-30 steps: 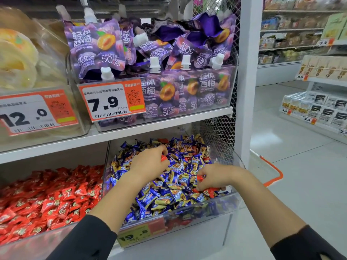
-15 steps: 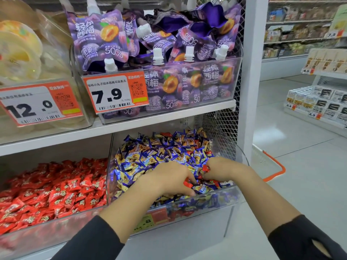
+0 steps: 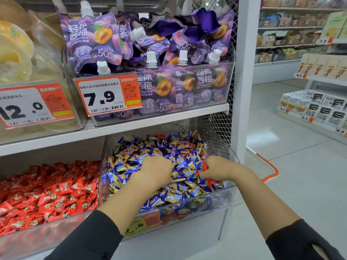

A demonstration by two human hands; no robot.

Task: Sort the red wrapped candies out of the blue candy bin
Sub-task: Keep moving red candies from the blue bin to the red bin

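Note:
The clear blue candy bin (image 3: 221, 196) sits on the lower shelf, heaped with blue-and-yellow wrapped candies (image 3: 150, 147). A few red wrapped candies (image 3: 201, 155) show among them near the right side and the back. My left hand (image 3: 155, 171) lies knuckles up in the middle of the pile, its fingers curled down into the candies and its fingertips hidden. My right hand (image 3: 217, 168) is at the bin's right side and grips red candies (image 3: 205, 166), whose wrappers stick out of its fist.
A clear bin of red wrapped candies (image 3: 47, 194) stands directly left of the blue bin. The shelf above (image 3: 112, 130) carries purple jelly pouches (image 3: 90, 40) and price tags. A white post (image 3: 244, 81) and wire mesh bound the right side, with an orange basket rim (image 3: 270, 171) beyond.
My left hand has come from the back left of the bin to its middle, and the red wrapper seen at its fingertips no longer shows. My right hand stays at the right with red wrappers.

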